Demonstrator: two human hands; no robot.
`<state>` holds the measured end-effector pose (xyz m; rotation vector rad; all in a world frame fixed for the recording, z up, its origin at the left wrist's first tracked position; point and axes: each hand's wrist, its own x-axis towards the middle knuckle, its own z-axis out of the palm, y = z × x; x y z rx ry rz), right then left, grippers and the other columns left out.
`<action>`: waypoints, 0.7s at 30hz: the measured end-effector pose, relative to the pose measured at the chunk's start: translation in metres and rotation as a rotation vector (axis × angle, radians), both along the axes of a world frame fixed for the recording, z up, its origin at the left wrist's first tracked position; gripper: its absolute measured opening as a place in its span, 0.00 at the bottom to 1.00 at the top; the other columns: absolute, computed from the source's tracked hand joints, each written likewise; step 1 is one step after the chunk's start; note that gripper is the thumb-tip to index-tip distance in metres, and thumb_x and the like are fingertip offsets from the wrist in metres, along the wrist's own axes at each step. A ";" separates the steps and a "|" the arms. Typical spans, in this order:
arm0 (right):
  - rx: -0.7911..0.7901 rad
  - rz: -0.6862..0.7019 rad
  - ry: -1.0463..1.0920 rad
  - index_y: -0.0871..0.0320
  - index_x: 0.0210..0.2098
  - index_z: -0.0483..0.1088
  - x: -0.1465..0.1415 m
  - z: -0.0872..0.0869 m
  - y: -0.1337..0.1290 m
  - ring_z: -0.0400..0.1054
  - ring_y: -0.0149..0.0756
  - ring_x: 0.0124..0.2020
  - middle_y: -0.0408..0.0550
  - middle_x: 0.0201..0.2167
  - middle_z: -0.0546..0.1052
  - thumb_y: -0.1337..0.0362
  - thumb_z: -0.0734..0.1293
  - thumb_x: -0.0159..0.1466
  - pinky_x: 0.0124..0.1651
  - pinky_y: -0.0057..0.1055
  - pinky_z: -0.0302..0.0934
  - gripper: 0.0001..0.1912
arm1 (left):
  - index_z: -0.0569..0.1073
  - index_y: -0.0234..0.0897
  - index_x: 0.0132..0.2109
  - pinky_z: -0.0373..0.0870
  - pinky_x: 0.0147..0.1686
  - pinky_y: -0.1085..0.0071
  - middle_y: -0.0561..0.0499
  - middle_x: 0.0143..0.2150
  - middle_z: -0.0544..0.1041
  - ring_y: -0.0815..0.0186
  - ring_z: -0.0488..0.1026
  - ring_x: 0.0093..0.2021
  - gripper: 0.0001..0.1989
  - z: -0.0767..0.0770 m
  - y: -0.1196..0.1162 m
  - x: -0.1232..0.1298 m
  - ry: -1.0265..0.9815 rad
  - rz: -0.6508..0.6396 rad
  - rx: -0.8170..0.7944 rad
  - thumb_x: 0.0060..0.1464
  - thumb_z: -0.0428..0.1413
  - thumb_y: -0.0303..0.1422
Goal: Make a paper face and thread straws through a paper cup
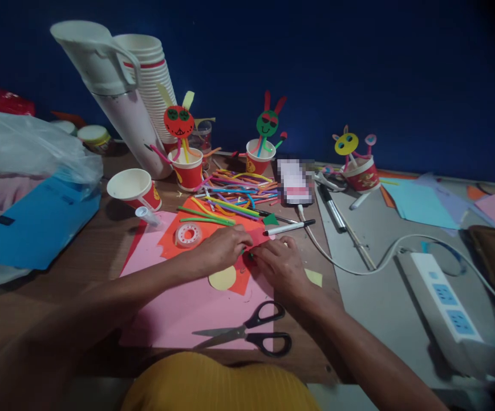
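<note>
My left hand [224,249] and my right hand [280,260] meet over the pink paper sheet, fingers closed on a small piece of red paper [256,236]. Bits of green show at the fingertips, partly hidden. Under the hands lies an orange paper piece [239,279], with a pale yellow paper circle [222,278] beside it. A roll of tape [188,234] rests left of my left hand. Beyond my right hand lies a marker [290,227]. Black-handled scissors [243,331] lie partly spread on the pink paper sheet [162,319], nearer my body.
Paper cups with paper-faced figures [187,171] [259,160] [361,174] stand at the back. Coloured pipe cleaners [239,188] lie heaped before them. A flask [123,114], stacked cups [151,80] and a tilted cup [134,191] are left; a phone [295,182] and power strip [446,302] right.
</note>
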<state>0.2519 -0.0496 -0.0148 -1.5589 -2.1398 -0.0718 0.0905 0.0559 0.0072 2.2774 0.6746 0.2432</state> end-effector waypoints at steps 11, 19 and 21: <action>-0.039 0.011 0.012 0.55 0.34 0.73 -0.001 0.002 -0.002 0.65 0.32 0.33 0.44 0.30 0.77 0.66 0.61 0.66 0.40 0.35 0.46 0.09 | 0.72 0.35 0.35 0.61 0.38 0.66 0.48 0.35 0.74 0.63 0.66 0.36 0.11 0.010 -0.055 -0.044 0.020 -0.132 0.424 0.61 0.47 0.31; -0.058 0.059 -0.026 0.57 0.23 0.72 -0.007 0.029 0.014 0.64 0.31 0.25 0.43 0.21 0.75 0.58 0.62 0.66 0.37 0.35 0.46 0.18 | 0.68 0.37 0.28 0.52 0.33 0.65 0.53 0.27 0.69 0.65 0.61 0.32 0.10 -0.003 -0.079 -0.053 -0.248 -0.265 0.530 0.58 0.51 0.32; -0.139 0.104 -0.094 0.56 0.29 0.74 -0.017 0.037 0.026 0.67 0.33 0.29 0.45 0.25 0.77 0.58 0.62 0.66 0.40 0.35 0.46 0.15 | 0.68 0.37 0.27 0.52 0.32 0.65 0.53 0.24 0.68 0.66 0.61 0.30 0.11 -0.008 -0.078 -0.057 -0.313 -0.256 0.535 0.58 0.52 0.33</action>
